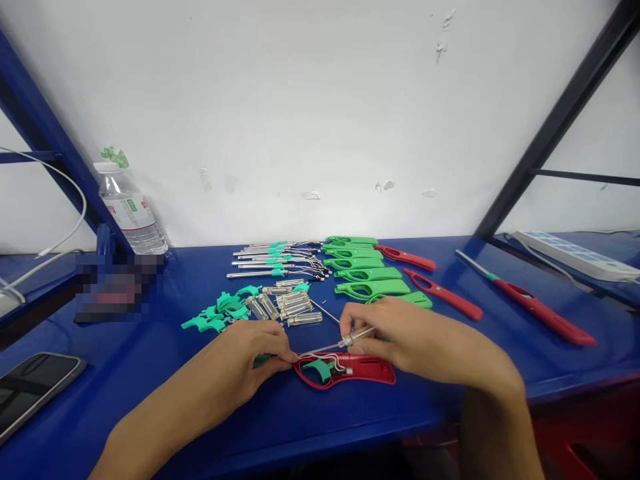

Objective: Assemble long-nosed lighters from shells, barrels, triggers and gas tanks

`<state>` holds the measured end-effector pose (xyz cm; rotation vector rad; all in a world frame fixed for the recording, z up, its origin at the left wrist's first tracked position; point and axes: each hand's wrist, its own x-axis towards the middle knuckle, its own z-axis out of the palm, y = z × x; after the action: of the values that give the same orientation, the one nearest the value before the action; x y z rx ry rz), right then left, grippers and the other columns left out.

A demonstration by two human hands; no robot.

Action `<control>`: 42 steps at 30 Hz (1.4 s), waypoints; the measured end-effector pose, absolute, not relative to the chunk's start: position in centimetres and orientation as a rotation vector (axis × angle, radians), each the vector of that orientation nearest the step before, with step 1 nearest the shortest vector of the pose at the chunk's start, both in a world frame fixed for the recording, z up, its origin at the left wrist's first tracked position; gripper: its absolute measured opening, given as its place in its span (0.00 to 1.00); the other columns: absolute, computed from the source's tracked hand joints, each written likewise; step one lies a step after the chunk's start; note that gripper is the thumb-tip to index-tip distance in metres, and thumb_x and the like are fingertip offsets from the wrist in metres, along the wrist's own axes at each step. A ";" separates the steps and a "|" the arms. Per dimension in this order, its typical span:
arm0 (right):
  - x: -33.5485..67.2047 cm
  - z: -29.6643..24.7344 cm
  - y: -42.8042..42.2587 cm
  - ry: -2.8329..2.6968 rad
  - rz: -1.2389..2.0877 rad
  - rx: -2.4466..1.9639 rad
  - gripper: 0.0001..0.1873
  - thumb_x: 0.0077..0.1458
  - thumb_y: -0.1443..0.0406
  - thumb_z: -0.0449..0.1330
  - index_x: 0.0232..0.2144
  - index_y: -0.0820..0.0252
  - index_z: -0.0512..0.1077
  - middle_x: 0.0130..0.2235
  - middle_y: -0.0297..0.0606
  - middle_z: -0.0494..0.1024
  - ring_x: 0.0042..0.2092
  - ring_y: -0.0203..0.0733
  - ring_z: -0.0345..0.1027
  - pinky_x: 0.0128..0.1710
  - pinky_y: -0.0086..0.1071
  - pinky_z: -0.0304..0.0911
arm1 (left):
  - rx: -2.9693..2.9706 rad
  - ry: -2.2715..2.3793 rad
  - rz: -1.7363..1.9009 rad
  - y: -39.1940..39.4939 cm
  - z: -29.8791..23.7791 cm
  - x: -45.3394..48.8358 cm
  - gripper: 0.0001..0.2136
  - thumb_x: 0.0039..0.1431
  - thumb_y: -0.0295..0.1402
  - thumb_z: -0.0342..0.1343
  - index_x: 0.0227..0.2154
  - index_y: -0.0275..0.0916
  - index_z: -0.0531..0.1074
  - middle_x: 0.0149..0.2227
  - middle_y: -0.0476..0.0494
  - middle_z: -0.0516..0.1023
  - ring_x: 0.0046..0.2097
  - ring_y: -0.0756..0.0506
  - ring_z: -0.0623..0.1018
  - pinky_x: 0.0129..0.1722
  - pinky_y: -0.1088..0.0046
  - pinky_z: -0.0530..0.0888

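A red half shell of a long-nosed lighter [373, 369] lies hollow side up near the table's front. Inside it sit a green trigger [320, 369] and white wires with a small black part. My left hand [265, 350] is closed, finger and thumb pinching at the shell's front end; what lies under the fingertips is partly hidden. Above the shell, my right hand [400, 337] grips a clear lighter fuel tank [358, 336] between thumb and fingers. From the tank a thin tube [323, 349] runs left to my left fingertips.
Behind my hands lie loose green triggers [220, 313], clear tanks [295, 307], metal rods with wires [257, 265] and green shells [370, 273]. To the right are red shells [445, 293] and a red lighter with rod [545, 310]. A bottle [133, 217] and phone [37, 387] sit left.
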<state>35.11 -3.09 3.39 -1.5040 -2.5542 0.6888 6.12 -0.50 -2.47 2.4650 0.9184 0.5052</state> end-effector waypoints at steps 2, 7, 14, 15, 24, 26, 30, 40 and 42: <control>35.5 3.5 -3.0 -2.555 0.692 -1.489 0.04 0.71 0.60 0.60 0.44 0.50 0.74 0.31 0.28 0.76 0.36 0.40 0.68 0.36 0.32 0.56 | 2.477 0.921 0.499 -0.5 -2.3 6.1 0.09 0.70 0.24 0.62 0.38 0.44 0.85 0.37 0.52 0.84 0.37 0.50 0.81 0.37 0.77 0.70; 35.6 3.3 -2.7 -2.562 0.680 -1.425 0.06 0.69 0.58 0.64 0.42 0.51 0.80 0.36 0.30 0.82 0.40 0.40 0.73 0.39 0.33 0.59 | 2.504 0.928 0.465 -0.4 -1.9 6.3 0.10 0.71 0.26 0.60 0.38 0.44 0.86 0.37 0.50 0.84 0.37 0.49 0.81 0.36 0.76 0.70; 35.2 3.2 -2.4 -2.544 0.686 -1.454 0.08 0.66 0.57 0.69 0.37 0.50 0.87 0.40 0.33 0.84 0.43 0.43 0.74 0.43 0.33 0.60 | 2.514 0.975 0.451 -0.2 -2.0 6.1 0.10 0.71 0.26 0.60 0.38 0.44 0.86 0.38 0.50 0.84 0.37 0.48 0.81 0.37 0.75 0.70; 35.0 3.2 -2.4 -2.551 0.680 -1.464 0.08 0.65 0.56 0.69 0.38 0.50 0.87 0.40 0.33 0.83 0.42 0.43 0.74 0.42 0.33 0.60 | 2.517 0.989 0.448 -0.2 -2.0 6.0 0.10 0.70 0.26 0.60 0.38 0.45 0.86 0.37 0.50 0.84 0.37 0.48 0.81 0.36 0.75 0.69; 33.5 2.8 -2.9 -2.564 0.590 -1.523 0.02 0.64 0.61 0.70 0.40 0.51 0.82 0.37 0.31 0.82 0.41 0.43 0.72 0.37 0.33 0.55 | 2.544 1.227 0.360 -2.0 -1.2 5.8 0.12 0.71 0.29 0.54 0.37 0.44 0.83 0.40 0.47 0.83 0.41 0.43 0.81 0.42 0.68 0.72; 33.3 2.7 -3.0 -2.565 0.580 -1.496 0.01 0.64 0.63 0.69 0.39 0.52 0.81 0.37 0.31 0.81 0.42 0.43 0.72 0.38 0.33 0.55 | 2.587 1.300 0.331 -2.5 -1.0 6.2 0.09 0.71 0.33 0.57 0.37 0.43 0.83 0.41 0.44 0.82 0.43 0.40 0.80 0.43 0.65 0.73; 33.3 2.4 -3.1 -2.576 0.573 -1.467 0.02 0.65 0.64 0.69 0.40 0.52 0.80 0.38 0.31 0.82 0.43 0.43 0.72 0.39 0.34 0.55 | 2.635 1.280 0.252 -2.5 -1.2 7.1 0.07 0.68 0.28 0.60 0.43 0.43 0.83 0.44 0.43 0.81 0.46 0.39 0.80 0.44 0.64 0.74; 33.2 2.0 -3.0 -2.590 0.548 -1.418 0.02 0.63 0.63 0.70 0.39 0.51 0.82 0.37 0.30 0.83 0.40 0.42 0.72 0.37 0.32 0.53 | 2.688 1.140 0.190 -2.2 -1.9 7.4 0.17 0.72 0.23 0.50 0.47 0.44 0.84 0.43 0.43 0.79 0.42 0.42 0.81 0.40 0.68 0.73; 33.0 2.2 -2.9 -2.553 0.600 -1.461 0.02 0.62 0.64 0.71 0.38 0.51 0.84 0.35 0.30 0.83 0.37 0.40 0.72 0.34 0.32 0.53 | 2.679 1.141 0.232 -2.2 -2.4 7.4 0.17 0.72 0.23 0.51 0.47 0.44 0.84 0.45 0.43 0.79 0.41 0.42 0.82 0.39 0.68 0.73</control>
<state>33.02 -2.95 2.25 -1.4613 -2.5529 0.5999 7.37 -2.16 -2.38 2.6793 1.1410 0.2316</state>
